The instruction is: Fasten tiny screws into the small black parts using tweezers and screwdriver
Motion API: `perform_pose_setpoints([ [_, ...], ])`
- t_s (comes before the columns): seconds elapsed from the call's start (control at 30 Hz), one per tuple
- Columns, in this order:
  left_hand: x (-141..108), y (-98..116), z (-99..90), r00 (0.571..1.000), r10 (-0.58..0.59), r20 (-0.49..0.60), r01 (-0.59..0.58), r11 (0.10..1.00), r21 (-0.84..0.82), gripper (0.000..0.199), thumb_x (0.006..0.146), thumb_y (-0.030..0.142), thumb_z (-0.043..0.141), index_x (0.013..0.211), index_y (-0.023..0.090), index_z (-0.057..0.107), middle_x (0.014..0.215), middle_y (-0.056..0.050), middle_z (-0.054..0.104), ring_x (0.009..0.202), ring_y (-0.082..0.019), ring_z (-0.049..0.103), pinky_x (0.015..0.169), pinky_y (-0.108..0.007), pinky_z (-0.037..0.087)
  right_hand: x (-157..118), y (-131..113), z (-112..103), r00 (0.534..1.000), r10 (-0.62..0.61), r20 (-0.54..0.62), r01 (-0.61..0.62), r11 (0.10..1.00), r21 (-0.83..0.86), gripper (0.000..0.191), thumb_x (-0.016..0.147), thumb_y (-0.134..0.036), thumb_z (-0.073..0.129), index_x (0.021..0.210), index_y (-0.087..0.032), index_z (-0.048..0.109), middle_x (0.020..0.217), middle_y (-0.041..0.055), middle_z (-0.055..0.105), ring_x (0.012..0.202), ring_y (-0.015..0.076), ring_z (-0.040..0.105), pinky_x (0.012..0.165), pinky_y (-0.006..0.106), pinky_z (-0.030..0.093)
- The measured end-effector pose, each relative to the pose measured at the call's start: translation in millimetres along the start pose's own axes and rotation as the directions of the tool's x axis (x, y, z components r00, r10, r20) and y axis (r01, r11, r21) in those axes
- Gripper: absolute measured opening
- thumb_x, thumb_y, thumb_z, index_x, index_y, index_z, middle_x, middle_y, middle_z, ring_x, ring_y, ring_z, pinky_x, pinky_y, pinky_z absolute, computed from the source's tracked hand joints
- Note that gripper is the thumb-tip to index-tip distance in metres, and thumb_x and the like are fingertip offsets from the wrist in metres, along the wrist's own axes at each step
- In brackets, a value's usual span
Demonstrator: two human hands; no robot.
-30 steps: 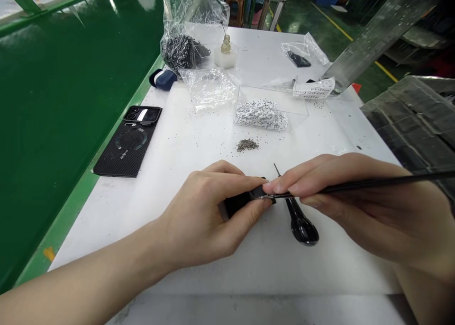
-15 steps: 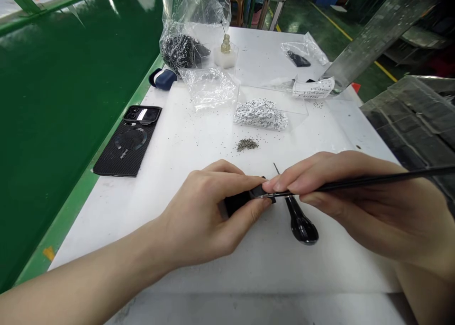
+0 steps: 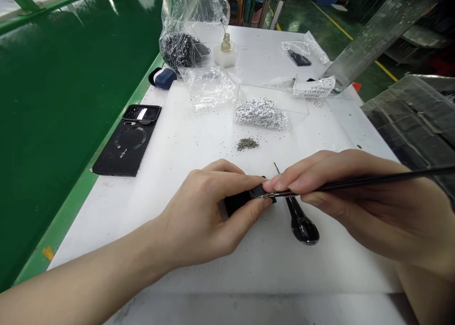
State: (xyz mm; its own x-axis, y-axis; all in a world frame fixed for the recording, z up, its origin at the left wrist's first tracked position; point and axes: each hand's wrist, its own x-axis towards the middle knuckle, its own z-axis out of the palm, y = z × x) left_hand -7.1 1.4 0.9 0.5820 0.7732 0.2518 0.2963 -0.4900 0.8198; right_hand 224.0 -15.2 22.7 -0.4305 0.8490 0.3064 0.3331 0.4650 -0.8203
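Note:
My left hand (image 3: 209,211) is closed around a small black part (image 3: 237,202), pinching it between thumb and fingers just above the white mat. Much of the part is hidden by the fingers. In my right hand (image 3: 359,202) is a slim pair of black tweezers (image 3: 373,179), held like a pen. Their metal tips touch the part's right end by my left thumb, and the right fingertips also rest there. Below the right hand lies a screwdriver (image 3: 304,228) with a glossy black handle and thin shaft. A pile of tiny metal pieces (image 3: 248,144) sits beyond the hands.
A clear tray (image 3: 298,108) holds many small white-and-dark pieces. Behind it are clear bags (image 3: 209,88), a small bottle (image 3: 225,43) and a paper label (image 3: 314,86). A black phone (image 3: 124,142) and blue case (image 3: 165,78) lie left. A grey post (image 3: 380,36) rises right.

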Motion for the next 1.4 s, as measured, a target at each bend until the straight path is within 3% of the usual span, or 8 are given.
perform_pose_setpoints([
  [0.7,-0.6,0.3,-1.8,1.0,-0.01,0.014,0.01,1.0,0.003,0.018,0.095,0.021,0.065,0.106,0.019,0.078,0.097,-0.002,0.08,0.087,-0.016,0.071,0.08,-0.025,0.059,1.4,-2.0,-1.8,0.999,-0.01,0.047,0.01,1.0,0.007,0.026,0.091,-0.01,0.067,0.104,-0.031,0.075,0.107,0.001,0.08,0.1,0.0183,0.077,0.086,0.025,0.065],
  [0.87,-1.1,-0.9,-2.1,1.0,-0.007,0.009,0.008,1.0,-0.017,0.02,0.094,0.019,0.066,0.109,0.023,0.079,0.101,0.0,0.081,0.089,-0.016,0.072,0.082,-0.026,0.06,0.5,-2.3,-5.8,0.999,-0.035,0.018,0.035,0.999,0.019,0.029,0.092,-0.011,0.066,0.105,-0.034,0.076,0.104,0.0004,0.079,0.1,0.0208,0.076,0.085,0.033,0.064],
  [1.0,-0.8,-2.2,-1.2,1.0,-0.004,-0.002,0.004,1.0,0.009,0.023,0.094,0.022,0.067,0.114,0.019,0.078,0.105,-0.003,0.081,0.093,-0.018,0.073,0.081,-0.026,0.061,-2.6,2.6,-23.6,0.981,-0.086,-0.176,0.036,0.963,-0.268,0.021,0.087,-0.018,0.074,0.097,-0.036,0.079,0.105,0.0029,0.071,0.094,0.0214,0.069,0.08,0.036,0.056],
  [1.07,-1.1,-1.4,-0.5,1.0,-0.007,-0.003,0.007,1.0,0.006,0.023,0.094,0.021,0.067,0.114,0.02,0.077,0.105,-0.003,0.081,0.092,-0.018,0.073,0.082,-0.027,0.062,-3.4,11.2,-32.8,0.994,-0.056,-0.095,0.003,0.877,-0.48,0.02,0.087,-0.018,0.072,0.096,-0.035,0.081,0.102,0.006,0.065,0.083,0.0201,0.065,0.072,0.037,0.053],
  [1.13,-1.4,0.2,0.2,1.0,-0.017,-0.009,0.017,1.0,-0.013,0.023,0.094,0.021,0.068,0.114,0.022,0.078,0.104,-0.001,0.081,0.092,-0.017,0.073,0.082,-0.027,0.062,-3.3,22.9,-38.6,0.996,-0.058,0.066,0.084,0.844,-0.53,0.029,0.087,-0.012,0.063,0.094,-0.033,0.081,0.093,0.0068,0.066,0.078,0.0213,0.064,0.063,0.036,0.049],
  [1.23,-1.6,1.9,0.4,0.999,-0.032,0.0,0.032,0.999,-0.029,0.022,0.093,0.021,0.069,0.113,0.027,0.078,0.104,0.0,0.081,0.095,-0.018,0.073,0.085,-0.029,0.062,-2.8,35.6,-40.5,0.984,0.009,0.179,0.089,0.843,-0.531,0.037,0.086,-0.006,0.054,0.089,-0.032,0.081,0.089,0.0062,0.067,0.082,0.0233,0.064,0.064,0.037,0.049],
  [1.3,-1.3,1.7,0.0,0.999,-0.036,0.012,0.036,0.999,-0.025,0.022,0.093,0.021,0.07,0.113,0.026,0.078,0.106,0.0,0.08,0.096,-0.019,0.073,0.087,-0.03,0.061,-2.5,34.3,-38.3,0.986,0.045,0.157,0.051,0.83,-0.555,0.039,0.087,-0.005,0.05,0.087,-0.031,0.08,0.092,0.0063,0.067,0.086,0.024,0.064,0.068,0.038,0.05],
  [1.4,-0.7,0.7,-0.8,0.999,-0.022,0.046,0.023,0.999,-0.027,0.023,0.094,0.023,0.068,0.116,0.024,0.078,0.108,-0.002,0.08,0.098,-0.02,0.072,0.087,-0.03,0.061,-2.1,18.3,-28.9,0.994,0.112,0.007,-0.088,0.811,-0.578,0.033,0.091,-0.013,0.051,0.102,-0.03,0.077,0.105,0.0071,0.067,0.085,0.0229,0.064,0.073,0.038,0.05],
])
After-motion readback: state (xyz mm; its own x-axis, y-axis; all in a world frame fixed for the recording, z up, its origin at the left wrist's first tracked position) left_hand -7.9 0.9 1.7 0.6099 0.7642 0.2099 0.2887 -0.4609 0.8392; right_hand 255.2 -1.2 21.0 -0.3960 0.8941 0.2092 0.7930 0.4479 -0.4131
